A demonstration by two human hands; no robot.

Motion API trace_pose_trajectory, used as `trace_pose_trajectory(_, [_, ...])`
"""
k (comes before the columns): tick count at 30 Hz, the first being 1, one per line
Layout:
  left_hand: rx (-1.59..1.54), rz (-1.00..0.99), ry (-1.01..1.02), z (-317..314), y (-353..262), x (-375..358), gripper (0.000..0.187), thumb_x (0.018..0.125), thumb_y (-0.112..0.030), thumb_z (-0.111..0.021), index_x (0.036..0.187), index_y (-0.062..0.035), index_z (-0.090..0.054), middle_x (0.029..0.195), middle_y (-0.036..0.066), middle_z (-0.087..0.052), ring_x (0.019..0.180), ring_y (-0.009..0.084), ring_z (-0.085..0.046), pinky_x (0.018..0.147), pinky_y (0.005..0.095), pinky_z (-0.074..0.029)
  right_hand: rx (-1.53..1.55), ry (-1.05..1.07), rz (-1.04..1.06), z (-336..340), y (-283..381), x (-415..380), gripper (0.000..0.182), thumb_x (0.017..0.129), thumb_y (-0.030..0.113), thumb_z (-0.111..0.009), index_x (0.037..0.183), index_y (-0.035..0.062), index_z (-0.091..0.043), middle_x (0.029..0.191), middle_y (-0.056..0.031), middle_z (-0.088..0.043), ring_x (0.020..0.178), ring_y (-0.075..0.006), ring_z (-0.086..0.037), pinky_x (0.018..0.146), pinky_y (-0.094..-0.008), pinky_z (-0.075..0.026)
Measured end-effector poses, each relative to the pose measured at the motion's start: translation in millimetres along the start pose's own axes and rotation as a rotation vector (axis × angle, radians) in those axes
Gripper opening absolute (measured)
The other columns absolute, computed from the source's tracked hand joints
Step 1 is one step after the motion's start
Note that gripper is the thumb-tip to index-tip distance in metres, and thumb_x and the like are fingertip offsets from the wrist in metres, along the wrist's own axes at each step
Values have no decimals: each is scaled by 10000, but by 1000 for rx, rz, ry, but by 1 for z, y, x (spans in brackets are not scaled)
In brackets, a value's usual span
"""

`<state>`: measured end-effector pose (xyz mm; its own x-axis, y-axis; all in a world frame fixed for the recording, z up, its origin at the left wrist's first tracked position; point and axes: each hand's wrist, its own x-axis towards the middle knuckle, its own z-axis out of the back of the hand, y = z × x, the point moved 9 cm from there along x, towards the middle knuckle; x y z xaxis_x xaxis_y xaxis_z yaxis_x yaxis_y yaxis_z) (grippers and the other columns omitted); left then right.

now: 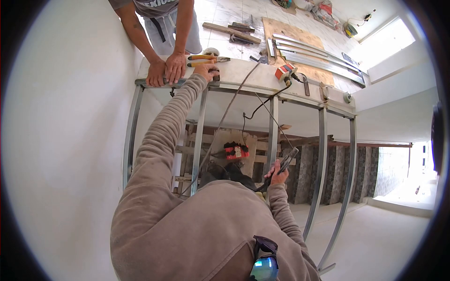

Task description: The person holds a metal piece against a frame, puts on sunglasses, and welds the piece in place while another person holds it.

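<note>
My left hand [206,71] reaches to the ledge, its fingers closed at a small dark piece [215,75] beside the end of a short metal tube [192,84]; what it grips is partly hidden. Orange-handled pliers [220,59] lie on the ledge just beyond it. Lower down, my right hand [280,173] is closed around a welding electrode holder [288,160]. From its jaws a thin electrode [272,116] slants up and left toward the frame's top rail. A co-worker's two hands [175,67] press on the short tube, left of my hand.
The metal frame [274,122] has several upright bars below the white ledge [248,70]. A red-and-white outlet box [285,72] and a tape roll [348,97] sit on the ledge. Cables [226,117] hang across the frame. Below stand a red box [236,152] and stairs [335,173].
</note>
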<state>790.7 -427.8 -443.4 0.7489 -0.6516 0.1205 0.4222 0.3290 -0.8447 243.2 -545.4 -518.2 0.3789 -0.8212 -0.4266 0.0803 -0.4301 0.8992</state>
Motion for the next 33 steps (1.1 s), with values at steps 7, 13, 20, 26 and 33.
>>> trace_pose_trajectory(7, [14,5,-53,5,0,-3,224,805,-215,-760,969,-68,-723,896,128,-714,820,255,-668,788,320,-504,-10,-15,-1,2,-3,2,302,925,294,-654,822,40,-525,549,-18,-472,390,-131,-471,352,-331,-471])
trace_pose_trajectory(13, [41,11,-36,7,-7,-9,242,806,-221,-764,974,-53,-721,889,142,-712,809,249,-668,782,321,-503,-12,-6,-6,1,-3,3,319,925,308,-652,829,25,-539,543,-17,-463,389,-133,-468,356,-335,-472])
trace_pose_trajectory(20, [69,-64,-65,8,-13,-13,231,819,-189,-758,975,-24,-714,889,102,-719,801,190,-642,787,297,-493,-10,-11,-2,2,-4,3,335,917,325,-660,844,15,-554,543,-15,-458,394,-135,-470,358,-328,-471])
trace_pose_trajectory(26, [45,-80,-42,11,-17,-20,228,829,-202,-747,984,-37,-716,899,100,-718,817,191,-649,806,298,-489,-1,-10,-8,3,-5,4,328,913,316,-669,843,18,-551,547,-18,-461,395,-138,-475,354,-332,-472])
trace_pose_trajectory(33, [113,-79,-26,9,-24,-24,268,823,-240,-755,1003,-45,-717,919,113,-720,830,216,-660,805,296,-492,10,-15,-22,4,-6,4,309,919,299,-662,840,27,-538,549,-16,-466,390,-133,-470,351,-327,-469])
